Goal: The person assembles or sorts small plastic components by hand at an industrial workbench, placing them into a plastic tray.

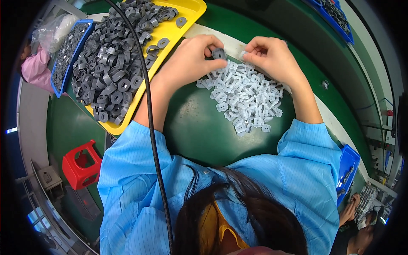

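Note:
Between the thumb and fingers of my left hand (189, 59) is a small dark grey plastic ring-shaped part (219, 53). Facing it a short way to the right, my right hand (272, 57) pinches a small translucent white plastic clip (243, 54), partly covered by the fingertips. Just below both hands lies a loose pile of similar white clips (246, 100) on the green tabletop (191, 127). To my left, a yellow tray (187, 25) holds a heap of grey ring parts (112, 63), and my left forearm passes over its right edge.
A blue tray of small dark parts (70, 57) stands beyond the yellow one. Other blue bins (349, 170) sit at the right and far right. A black cable (148, 97) hangs across the view. A red stool (81, 165) is on the floor. Other people are at both sides.

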Motion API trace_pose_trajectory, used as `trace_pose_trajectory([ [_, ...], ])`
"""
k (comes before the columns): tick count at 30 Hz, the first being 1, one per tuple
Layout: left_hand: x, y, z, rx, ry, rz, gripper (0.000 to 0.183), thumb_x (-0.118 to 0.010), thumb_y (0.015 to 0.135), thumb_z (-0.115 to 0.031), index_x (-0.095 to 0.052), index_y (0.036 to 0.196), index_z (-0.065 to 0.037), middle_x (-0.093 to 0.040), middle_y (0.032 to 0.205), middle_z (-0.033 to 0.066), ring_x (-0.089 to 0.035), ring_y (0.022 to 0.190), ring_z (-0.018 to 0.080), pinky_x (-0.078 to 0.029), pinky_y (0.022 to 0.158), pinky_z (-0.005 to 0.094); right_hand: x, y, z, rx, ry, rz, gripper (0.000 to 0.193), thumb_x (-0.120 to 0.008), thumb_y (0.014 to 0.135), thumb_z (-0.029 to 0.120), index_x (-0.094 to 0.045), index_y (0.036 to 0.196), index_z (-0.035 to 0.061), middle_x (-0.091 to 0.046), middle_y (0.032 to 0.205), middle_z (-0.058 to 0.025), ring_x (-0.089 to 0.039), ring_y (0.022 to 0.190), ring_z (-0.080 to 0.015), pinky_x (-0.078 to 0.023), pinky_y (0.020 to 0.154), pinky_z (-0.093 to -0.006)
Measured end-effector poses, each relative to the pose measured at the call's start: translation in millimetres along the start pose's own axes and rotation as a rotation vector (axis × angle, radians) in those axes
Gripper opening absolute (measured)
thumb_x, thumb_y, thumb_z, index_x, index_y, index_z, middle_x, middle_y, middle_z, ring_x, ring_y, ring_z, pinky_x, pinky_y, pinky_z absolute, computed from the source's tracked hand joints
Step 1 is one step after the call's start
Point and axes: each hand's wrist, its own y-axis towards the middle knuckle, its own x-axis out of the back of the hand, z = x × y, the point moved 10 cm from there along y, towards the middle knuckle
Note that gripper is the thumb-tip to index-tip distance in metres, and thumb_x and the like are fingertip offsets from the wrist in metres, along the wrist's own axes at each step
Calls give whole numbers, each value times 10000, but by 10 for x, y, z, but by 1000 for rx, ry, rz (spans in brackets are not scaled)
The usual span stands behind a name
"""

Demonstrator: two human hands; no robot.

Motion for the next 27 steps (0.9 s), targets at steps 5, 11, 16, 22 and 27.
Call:
trace_pose_trajectory([
  [5,-31,56,-152,-11,-119,-178,339,-740,763,-82,-624,1076,-25,-645,865,46,-607,692,93,-491,626,228,-79,-19,50,-14,606,-15,187,-734,772,152,-674,857,-4,-661,728,-41,-584,644,-73,-474,603,-228],
  [11,-195,44,-91,0,-463,-108,414,-710,771,-34,-580,1161,16,-646,904,73,-633,769,94,-526,683,236,200,-94,195,92,142,-316,176,-729,760,171,-689,812,7,-655,690,-52,-597,653,-108,-490,621,-264],
  [16,-130,40,-120,-102,-408,-311,390,-715,750,-33,-610,1123,12,-640,930,134,-665,761,143,-552,690,252,215,-198,389,244,-46,-423,144,-699,748,147,-669,791,13,-667,728,-96,-625,678,-206,-510,651,-314],
  [22,-100,5,-295,-197,-227,-243,393,-667,759,46,-611,1147,13,-638,973,70,-614,756,103,-513,709,233,195,-164,383,189,-102,-275,145,-687,740,142,-677,808,14,-662,718,-104,-608,642,-245,-481,599,-346],
  [27,-122,-46,-378,-233,-174,-241,410,-672,738,47,-613,1141,-3,-624,962,75,-602,719,112,-501,696,242,85,-90,181,42,97,-72,194,-726,735,156,-668,799,-18,-623,647,-75,-589,593,-152,-471,580,-295],
])
